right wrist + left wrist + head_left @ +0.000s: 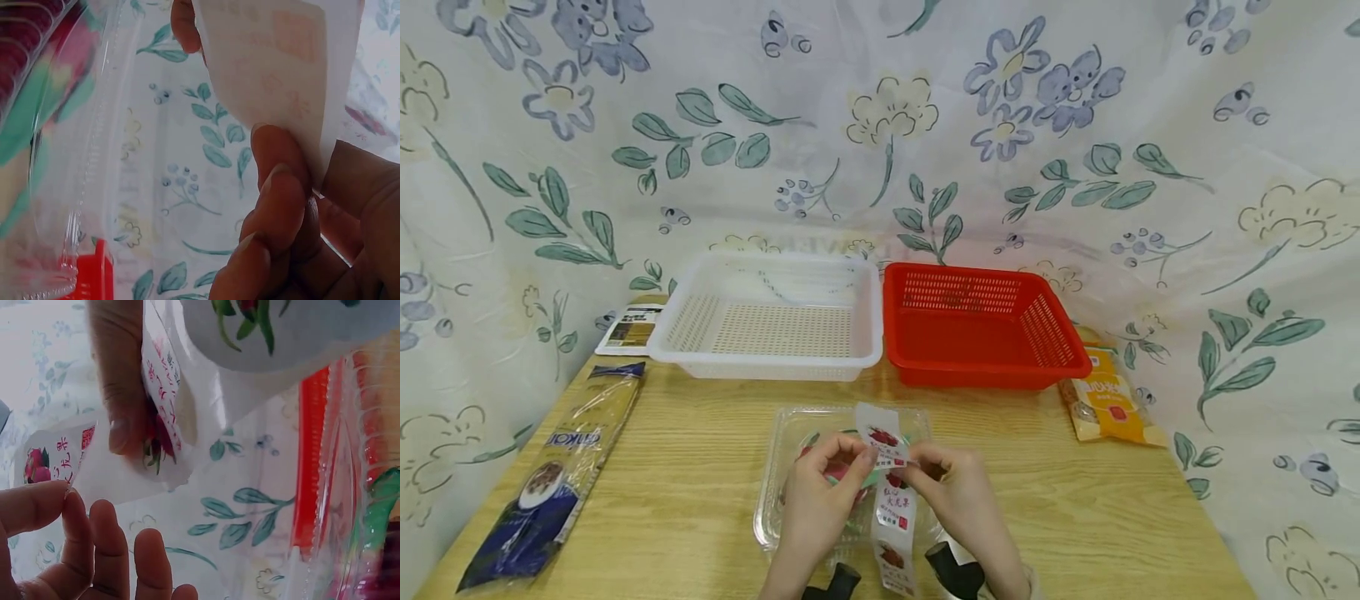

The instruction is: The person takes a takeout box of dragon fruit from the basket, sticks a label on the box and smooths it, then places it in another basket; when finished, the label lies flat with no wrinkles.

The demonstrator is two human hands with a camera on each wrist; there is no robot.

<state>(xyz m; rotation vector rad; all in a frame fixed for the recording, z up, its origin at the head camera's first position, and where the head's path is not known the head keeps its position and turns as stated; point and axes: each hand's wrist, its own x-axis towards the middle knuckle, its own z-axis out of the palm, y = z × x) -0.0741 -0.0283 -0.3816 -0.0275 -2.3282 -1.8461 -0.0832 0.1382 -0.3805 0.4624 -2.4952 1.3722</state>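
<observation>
A strip of white stickers (895, 500) printed with red dragon fruit and Chinese characters hangs between the two hands, its lower end trailing toward the front edge. My left hand (820, 492) pinches the left edge near the upper part. Opposite it, my right hand (958, 492) pinches the right edge between thumb and forefinger, the paper's pale back showing in the right wrist view. Beneath both hands lies a clear plastic clamshell box (767, 487). Inside shows a pink and green dragon fruit (72, 47), partly covered by the hands and strip in the head view.
Behind the box stand a white basket (763, 367) and a red basket (985, 375) side by side. A long blue-and-gold packet (550, 483) lies left, a yellow packet (1108, 400) right. A white-and-brown package (628, 329) sits by the white basket. Floral cloth hangs behind.
</observation>
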